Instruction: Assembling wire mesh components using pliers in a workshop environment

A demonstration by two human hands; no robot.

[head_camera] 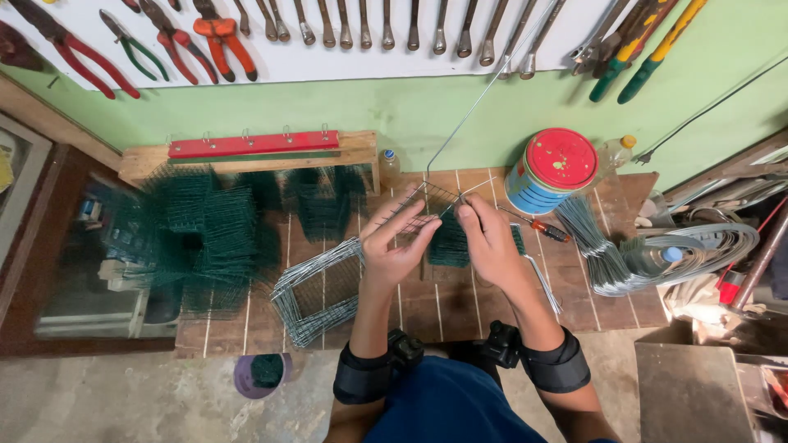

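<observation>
Both hands work over a wooden table [427, 308]. The left hand [394, 246] and the right hand [491, 242] have their fingers closed on a small wire mesh panel [427, 205], held between them above the table. A long bare wire [476, 107] rises from the panel, beyond the fingertips. Just left of the left fingers lies a stack of wire frames [316, 291]; green mesh pieces [205, 230] lie farther left. A red-lidded can [550, 168] stands beyond the right fingers.

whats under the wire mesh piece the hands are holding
Under the wire mesh piece, held by left hand and right hand, lies a folded green mesh bundle on the wooden slat table. The hands cover part of the bundle.
</observation>
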